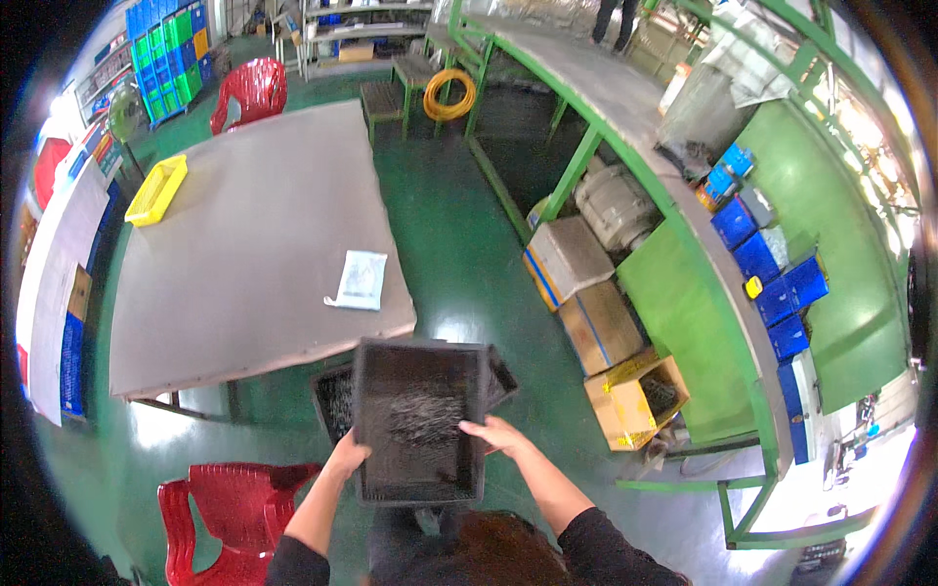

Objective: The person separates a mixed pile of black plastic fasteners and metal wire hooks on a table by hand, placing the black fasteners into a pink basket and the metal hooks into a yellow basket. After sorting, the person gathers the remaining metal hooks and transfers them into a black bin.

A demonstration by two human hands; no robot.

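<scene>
Between my two hands is a black rectangular plastic tray [422, 386], with many small thin shiny pieces lying loose in its middle. My left hand [349, 454] is closed on the tray's left edge near the lower corner. On the opposite edge, my right hand [496, 436] grips with its thumb over the rim. Most of the fingers are hidden beneath the tray. Partly covered by it, another black container [335, 402] shows lower down on the left, also with small pieces inside; a dark edge sticks out on the right too.
Ahead stands a grey-topped table [244, 264] bearing a yellow basket [157, 191] and a pale blue packet [362, 281]. A red plastic chair [234, 513] is at my lower left. Cardboard boxes [601, 322] line the green-framed workbench [703, 254] on the right.
</scene>
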